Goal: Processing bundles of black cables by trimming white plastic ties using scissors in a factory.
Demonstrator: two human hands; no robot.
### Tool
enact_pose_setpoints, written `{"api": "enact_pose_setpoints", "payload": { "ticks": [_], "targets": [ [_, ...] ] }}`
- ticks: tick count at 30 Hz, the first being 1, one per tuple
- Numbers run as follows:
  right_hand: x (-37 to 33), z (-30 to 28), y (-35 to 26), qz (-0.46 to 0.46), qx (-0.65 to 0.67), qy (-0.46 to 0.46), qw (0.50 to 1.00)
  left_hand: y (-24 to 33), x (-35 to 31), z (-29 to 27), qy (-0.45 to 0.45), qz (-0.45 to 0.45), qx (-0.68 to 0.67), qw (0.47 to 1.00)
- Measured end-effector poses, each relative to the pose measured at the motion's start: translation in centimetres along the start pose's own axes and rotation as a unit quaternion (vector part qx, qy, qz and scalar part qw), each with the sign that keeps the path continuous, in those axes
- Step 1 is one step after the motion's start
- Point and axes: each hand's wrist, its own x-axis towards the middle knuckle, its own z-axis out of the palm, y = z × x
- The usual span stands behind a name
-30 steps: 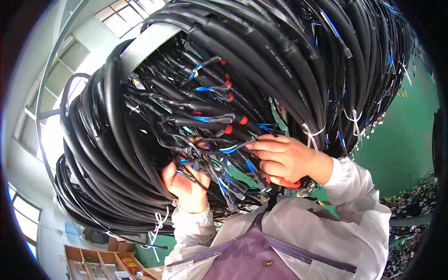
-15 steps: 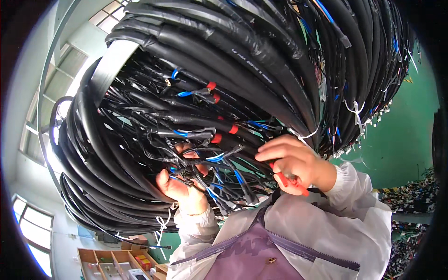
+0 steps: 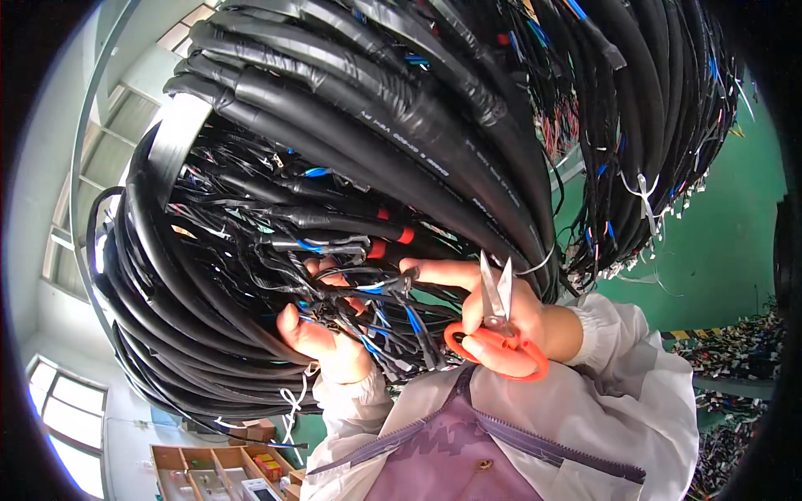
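My left hand (image 3: 326,344) is closed around a bunch of thin black wires (image 3: 372,316) with blue strands showing at their ends. Several of the wires are hidden behind its fingers. Scissors (image 3: 496,311) with orange handles are in my right hand (image 3: 526,313), their blades pointing up and slightly apart. The index finger of that hand stretches left to the taped wire ends; whether it touches them I cannot tell. Thick black cables (image 3: 393,117) arch above both hands, and red bands (image 3: 378,249) mark some of the branches behind the wires.
A flat metal bar (image 3: 177,142) bears the big cable loops at left. Another hanging cable bundle (image 3: 639,92) with a white tie (image 3: 642,194) is at the right. A wooden compartment box (image 3: 200,455) stands lower left. Piles of connectors and wires (image 3: 735,355) lie at the right edge.
My right hand has moved left to the wire ends, and the scissors have turned so that their blades now show pointing up. My left hand has hardly moved. The hanging cables have shifted slightly left.
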Motion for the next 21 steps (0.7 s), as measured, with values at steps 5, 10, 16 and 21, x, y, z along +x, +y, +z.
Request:
{"api": "enact_pose_setpoints", "payload": {
  "ticks": [5, 10, 16, 21],
  "targets": [
    [0.6, 0.4, -0.9, 0.047, 0.058, -0.032, 0.997, 0.6, -0.2, -0.1, 0.021, -0.004, 0.013, 1.000],
    [0.6, 0.9, -0.4, 0.016, 0.029, -0.019, 0.999, 0.4, -0.1, -0.4, 0.000, 0.000, 0.037, 0.999],
    [1.4, 0.7, -1.6, 0.020, -0.002, 0.006, 1.000, 0.6, -0.1, -0.4, 0.002, -0.023, 0.032, 0.999],
    [2.2, 1.9, -1.8, 0.054, 0.066, 0.074, 0.994, -0.2, 0.2, 0.6, 0.009, -0.032, -0.015, 0.999]
  ]
}}
